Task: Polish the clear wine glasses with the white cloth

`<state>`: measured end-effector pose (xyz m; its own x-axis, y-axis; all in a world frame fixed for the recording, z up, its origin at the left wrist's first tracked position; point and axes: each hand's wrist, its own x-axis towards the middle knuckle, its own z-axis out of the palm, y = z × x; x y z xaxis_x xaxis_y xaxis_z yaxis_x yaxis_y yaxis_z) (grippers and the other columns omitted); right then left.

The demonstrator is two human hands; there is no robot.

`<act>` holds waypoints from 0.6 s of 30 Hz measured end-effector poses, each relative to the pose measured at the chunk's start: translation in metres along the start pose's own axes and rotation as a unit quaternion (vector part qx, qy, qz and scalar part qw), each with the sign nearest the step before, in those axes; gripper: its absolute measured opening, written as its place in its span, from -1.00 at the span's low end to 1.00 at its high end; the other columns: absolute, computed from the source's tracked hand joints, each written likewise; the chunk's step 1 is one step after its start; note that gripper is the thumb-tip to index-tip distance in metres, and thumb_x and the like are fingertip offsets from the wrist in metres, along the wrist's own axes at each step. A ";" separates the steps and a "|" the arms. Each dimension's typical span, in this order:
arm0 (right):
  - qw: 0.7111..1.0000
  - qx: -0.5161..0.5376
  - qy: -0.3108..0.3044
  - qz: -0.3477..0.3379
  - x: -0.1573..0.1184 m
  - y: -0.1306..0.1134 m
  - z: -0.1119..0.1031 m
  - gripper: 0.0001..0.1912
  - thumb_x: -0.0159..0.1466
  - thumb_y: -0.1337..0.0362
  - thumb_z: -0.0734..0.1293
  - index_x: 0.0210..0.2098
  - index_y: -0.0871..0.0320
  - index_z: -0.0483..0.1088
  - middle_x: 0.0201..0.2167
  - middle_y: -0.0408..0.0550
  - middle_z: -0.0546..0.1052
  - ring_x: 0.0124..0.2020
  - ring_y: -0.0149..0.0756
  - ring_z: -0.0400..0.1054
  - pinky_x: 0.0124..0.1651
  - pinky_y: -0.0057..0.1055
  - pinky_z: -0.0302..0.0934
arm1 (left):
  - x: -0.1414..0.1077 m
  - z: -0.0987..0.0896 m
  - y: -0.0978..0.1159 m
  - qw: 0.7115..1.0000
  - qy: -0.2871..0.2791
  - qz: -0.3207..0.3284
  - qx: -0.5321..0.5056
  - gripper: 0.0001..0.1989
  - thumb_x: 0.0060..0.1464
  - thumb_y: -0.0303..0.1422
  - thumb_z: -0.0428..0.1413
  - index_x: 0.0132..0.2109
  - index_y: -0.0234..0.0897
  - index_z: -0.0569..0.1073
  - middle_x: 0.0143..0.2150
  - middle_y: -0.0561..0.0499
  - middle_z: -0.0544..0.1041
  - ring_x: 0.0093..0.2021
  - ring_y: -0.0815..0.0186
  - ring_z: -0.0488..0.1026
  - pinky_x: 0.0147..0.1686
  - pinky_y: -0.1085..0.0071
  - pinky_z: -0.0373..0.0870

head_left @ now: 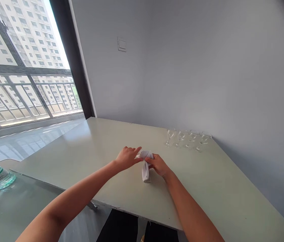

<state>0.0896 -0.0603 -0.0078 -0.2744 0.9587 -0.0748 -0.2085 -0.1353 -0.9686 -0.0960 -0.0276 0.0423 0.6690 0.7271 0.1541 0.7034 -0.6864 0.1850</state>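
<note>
Head view: left hand (129, 157) is curving half open, thumb and fingers either side of a clear glass piece (138, 155); can't tell if it's gripping. Right hand (158, 164) is pinching white cloth (146, 172), closed on it, a fold hanging down. Cloth is sitting over the table (101, 141), nearer front edge than far right corner, where four stemmed glasses (181, 135) are standing

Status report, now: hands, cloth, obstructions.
Right hand gripping white cloth. Left hand at small clear item beside the cloth, hold unclear. Four stemmed glasses standing apart, beyond right hand, not obstructing.
</note>
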 end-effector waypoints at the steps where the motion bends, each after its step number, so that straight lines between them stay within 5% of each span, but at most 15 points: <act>1: 1.000 0.025 0.015 -0.001 0.001 0.001 -0.001 -0.67 -0.05 0.09 0.41 -0.41 0.21 0.40 -0.60 -0.19 0.35 -0.57 -0.43 0.23 -0.51 -0.45 0.16 | 0.000 0.006 0.004 0.996 0.056 0.017 0.065 -0.50 0.08 -0.09 -0.08 0.11 -0.20 0.15 -0.28 -0.07 0.46 -0.25 0.21 0.39 -0.21 0.29 0.19; 4: 0.997 0.070 0.019 -0.004 0.002 0.002 -0.004 -0.70 -0.03 0.10 0.41 -0.44 0.21 0.39 -0.63 -0.21 0.33 -0.60 -0.47 0.20 -0.51 -0.47 0.15 | -0.001 0.020 0.012 0.978 0.115 0.064 0.164 -0.51 0.09 -0.21 -0.03 0.14 -0.26 0.13 -0.23 -0.13 0.42 -0.24 0.19 0.37 -0.18 0.25 0.16; 8: 1.000 -0.003 -0.021 -0.002 -0.003 -0.004 -0.005 -0.71 -0.02 0.16 0.41 -0.37 0.22 0.40 -0.56 -0.17 0.38 -0.54 -0.41 0.26 -0.49 -0.44 0.20 | -0.004 0.023 0.005 0.985 0.103 0.065 0.124 -0.50 0.07 -0.16 -0.02 0.12 -0.26 0.13 -0.29 -0.08 0.43 -0.32 0.24 0.39 -0.19 0.25 0.16; 11: 0.994 -0.087 -0.068 0.001 -0.009 -0.011 -0.006 -0.67 -0.05 0.17 0.42 -0.33 0.25 0.42 -0.54 -0.15 0.40 -0.50 -0.37 0.29 -0.46 -0.40 0.24 | -0.008 0.019 -0.006 0.998 0.028 0.035 -0.034 -0.47 0.05 -0.04 -0.06 0.08 -0.23 0.18 -0.34 -0.01 0.45 -0.36 0.29 0.39 -0.30 0.36 0.21; 15: 0.989 -0.096 -0.109 0.014 -0.009 -0.010 -0.006 -0.63 -0.06 0.13 0.42 -0.32 0.25 0.44 -0.56 -0.16 0.38 -0.52 -0.36 0.29 -0.49 -0.40 0.23 | -0.013 0.017 -0.011 0.969 -0.122 0.023 -0.214 -0.52 0.11 -0.03 -0.19 0.03 -0.24 0.25 -0.43 0.05 0.46 -0.49 0.40 0.36 -0.47 0.48 0.20; 18: 0.999 -0.031 -0.031 0.020 -0.002 0.000 -0.005 -0.65 -0.05 0.08 0.41 -0.38 0.23 0.43 -0.60 -0.16 0.38 -0.58 -0.39 0.27 -0.53 -0.43 0.18 | -0.015 0.020 -0.002 0.996 -0.008 0.000 -0.085 -0.55 0.13 -0.11 -0.15 0.10 -0.21 0.19 -0.34 -0.02 0.47 -0.35 0.31 0.38 -0.32 0.39 0.22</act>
<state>0.0947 -0.0607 -0.0091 -0.3389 0.9354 -0.1009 -0.1382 -0.1555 -0.9781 -0.1027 -0.0376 0.0197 0.6745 0.7252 0.1384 0.6529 -0.6734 0.3468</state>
